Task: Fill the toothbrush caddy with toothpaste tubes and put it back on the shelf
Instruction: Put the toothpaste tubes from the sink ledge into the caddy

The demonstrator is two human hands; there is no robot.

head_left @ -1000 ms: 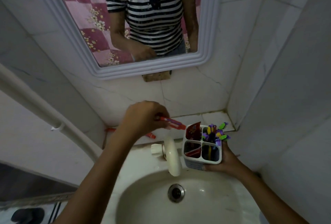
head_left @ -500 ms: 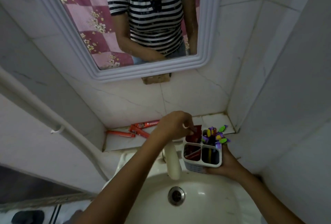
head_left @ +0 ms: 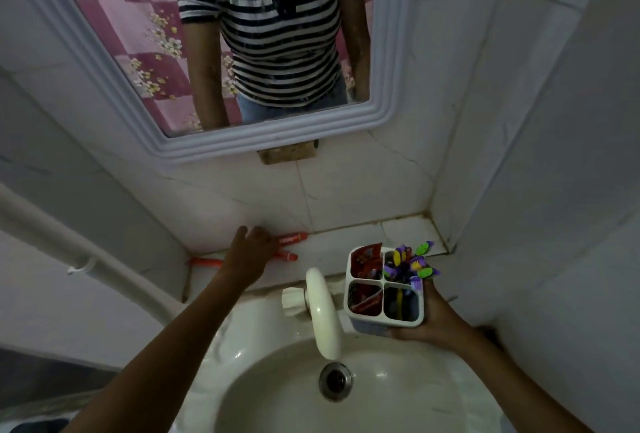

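The caddy (head_left: 384, 289) sits clamped in the right hand (head_left: 429, 315) above the sink (head_left: 242, 380), right of the tap (head_left: 323, 311). Left of the tap, the left hand (head_left: 247, 256) spreads open-fingered over the shelf's (head_left: 346, 242) toothpaste tubes (head_left: 292, 238); best pinch one mid-body.

A white tap (head_left: 323, 315) overhangs the sink (head_left: 398, 394), beneath a framed mirror (head_left: 214, 62).

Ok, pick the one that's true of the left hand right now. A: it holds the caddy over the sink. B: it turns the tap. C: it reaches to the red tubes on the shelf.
C: the left hand is stretched over the red toothpaste tubes on the tiled shelf, while the right hand holds the caddy.
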